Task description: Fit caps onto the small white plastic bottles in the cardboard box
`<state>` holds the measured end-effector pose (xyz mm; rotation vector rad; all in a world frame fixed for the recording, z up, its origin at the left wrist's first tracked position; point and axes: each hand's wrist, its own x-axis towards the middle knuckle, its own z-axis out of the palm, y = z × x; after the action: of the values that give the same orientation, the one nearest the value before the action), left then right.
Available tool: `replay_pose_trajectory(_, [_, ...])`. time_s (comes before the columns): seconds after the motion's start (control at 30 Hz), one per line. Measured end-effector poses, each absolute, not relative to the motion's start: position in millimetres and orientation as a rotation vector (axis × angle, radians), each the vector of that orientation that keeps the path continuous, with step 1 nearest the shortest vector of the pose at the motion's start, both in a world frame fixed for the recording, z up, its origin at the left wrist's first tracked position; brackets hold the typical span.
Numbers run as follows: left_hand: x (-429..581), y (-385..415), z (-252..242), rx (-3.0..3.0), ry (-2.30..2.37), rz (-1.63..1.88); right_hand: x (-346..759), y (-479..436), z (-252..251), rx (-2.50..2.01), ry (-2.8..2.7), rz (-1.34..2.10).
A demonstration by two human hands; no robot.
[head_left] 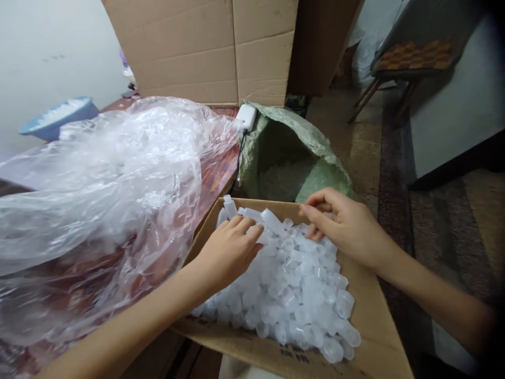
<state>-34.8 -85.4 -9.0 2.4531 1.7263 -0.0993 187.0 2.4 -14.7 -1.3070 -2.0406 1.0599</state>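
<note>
An open cardboard box [366, 310] in front of me holds a heap of several small translucent white plastic caps and bottles [300, 289]. My left hand [229, 250] lies palm down on the left side of the heap, its fingers curled into the pieces near a few small bottles [252, 213] at the box's far edge. My right hand [343, 223] hovers over the heap's far right, fingers bent in a loose pinch; what they hold, if anything, is hidden.
A big crumpled clear plastic bag [102, 200] covers the red-brown table at the left. A green woven sack [292, 152] stands open behind the box. Tall cardboard [209, 47] rises at the back. A blue basin [59, 116] and a chair [410, 63] are farther off.
</note>
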Motion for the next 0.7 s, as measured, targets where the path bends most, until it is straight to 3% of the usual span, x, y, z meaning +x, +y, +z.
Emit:
replay_pose_trajectory(0.23, [-28, -92, -15, 2.446, 1.698, -0.098, 194, -25, -15, -1.141, -2.271, 0.866])
replay_pose_trajectory(0.43, [-17, -100, 7, 2.199, 1.435, 0.389, 198, -48, -8, -0.858, -2.311, 0.960])
replay_pose_trajectory(0.7, [-8, -109, 31, 1.670, 1.486, 0.619, 204, -62, -2, -0.478, -2.313, 0.710])
